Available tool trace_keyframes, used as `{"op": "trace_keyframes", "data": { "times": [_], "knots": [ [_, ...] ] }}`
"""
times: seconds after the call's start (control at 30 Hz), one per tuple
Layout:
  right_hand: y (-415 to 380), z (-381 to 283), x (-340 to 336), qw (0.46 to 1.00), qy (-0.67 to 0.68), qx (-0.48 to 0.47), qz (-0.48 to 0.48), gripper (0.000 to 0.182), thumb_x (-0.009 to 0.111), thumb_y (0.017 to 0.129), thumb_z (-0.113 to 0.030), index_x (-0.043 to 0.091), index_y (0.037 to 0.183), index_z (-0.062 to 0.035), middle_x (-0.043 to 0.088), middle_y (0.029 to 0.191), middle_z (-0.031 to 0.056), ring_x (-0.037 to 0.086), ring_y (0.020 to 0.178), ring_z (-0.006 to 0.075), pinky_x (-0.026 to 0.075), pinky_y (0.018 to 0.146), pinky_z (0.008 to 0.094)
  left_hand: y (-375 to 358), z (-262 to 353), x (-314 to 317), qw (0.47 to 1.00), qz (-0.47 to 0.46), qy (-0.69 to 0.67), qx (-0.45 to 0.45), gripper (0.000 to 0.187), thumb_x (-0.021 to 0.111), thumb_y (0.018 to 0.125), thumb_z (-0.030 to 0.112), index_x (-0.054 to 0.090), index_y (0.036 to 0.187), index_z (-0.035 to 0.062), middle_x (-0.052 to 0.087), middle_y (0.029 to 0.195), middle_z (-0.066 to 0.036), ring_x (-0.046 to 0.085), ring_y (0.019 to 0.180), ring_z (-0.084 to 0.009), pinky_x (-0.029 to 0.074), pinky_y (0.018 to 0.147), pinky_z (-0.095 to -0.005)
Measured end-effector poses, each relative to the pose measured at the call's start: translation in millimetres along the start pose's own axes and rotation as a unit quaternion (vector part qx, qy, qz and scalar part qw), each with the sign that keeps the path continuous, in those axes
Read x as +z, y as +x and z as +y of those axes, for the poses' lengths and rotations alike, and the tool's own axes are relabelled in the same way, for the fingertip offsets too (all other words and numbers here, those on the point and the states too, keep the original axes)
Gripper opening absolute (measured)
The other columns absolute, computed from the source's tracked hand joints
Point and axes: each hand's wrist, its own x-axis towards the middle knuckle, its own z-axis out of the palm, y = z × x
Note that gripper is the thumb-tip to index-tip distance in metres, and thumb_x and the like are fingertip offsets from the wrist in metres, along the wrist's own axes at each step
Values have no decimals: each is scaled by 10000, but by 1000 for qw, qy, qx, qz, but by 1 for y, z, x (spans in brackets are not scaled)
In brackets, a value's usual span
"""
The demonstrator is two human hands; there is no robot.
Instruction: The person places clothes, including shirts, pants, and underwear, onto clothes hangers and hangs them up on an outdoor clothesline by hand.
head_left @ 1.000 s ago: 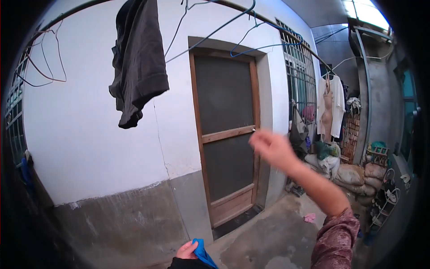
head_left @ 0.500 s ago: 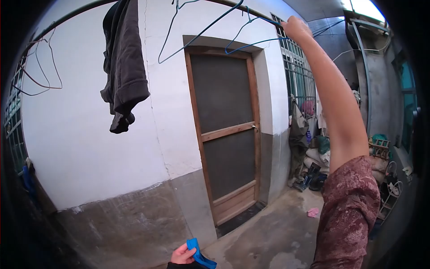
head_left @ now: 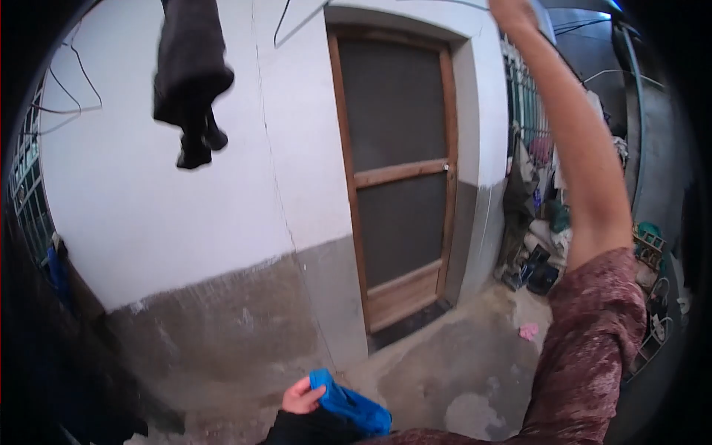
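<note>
Near the bottom centre, my left hand (head_left: 302, 396) pinches the edge of a piece of blue cloth (head_left: 350, 408), which hangs down to the right. My right hand (head_left: 512, 13) is raised at the top edge, partly cut off, beside a hanger's lower wire; what its fingers hold is out of the frame. Part of a hanger (head_left: 297, 26) shows at the top left of the door. A dark garment (head_left: 191, 67) hangs at the upper left, its top cut off.
A wooden screen door (head_left: 397, 178) stands in the white wall (head_left: 163, 215). Wire hangers (head_left: 87, 78) hang at the far left. Boots (head_left: 535, 271), bags and racks stand at the right. A pink cloth (head_left: 528, 331) lies on the concrete floor (head_left: 437, 371).
The view has tilted down, so the hangers and rail have mostly left the top. More of the blue cloth shows, and my left hand has risen slightly in view.
</note>
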Motion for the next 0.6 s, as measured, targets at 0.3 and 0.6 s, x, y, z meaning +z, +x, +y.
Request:
{"op": "trace_keyframes", "data": {
  "times": [0.3, 0.6],
  "knots": [
    [-252, 116, -38, 896, 368, -76, -236, 352, 483, 987, -294, 606, 1189, -34, 617, 1142, 16, 525, 1029, 85, 366, 888, 211, 22, -12, 3, 998, -46, -42, -5, 293, 511, 885, -23, 555, 1174, -48, 651, 983, -79, 627, 884, -176, 498, 816, -318],
    [-472, 130, -150, 681, 450, -16, -578, 137, 565, 892, -99, 612, 806, -4, 597, 720, 57, 551, 666, 156, 416, 627, 288, 34, -16, 9, 998, -16, -52, -28, 269, 508, 884, -38, 552, 1149, -51, 644, 949, -93, 632, 848, -197, 503, 785, -325]
  ]
}}
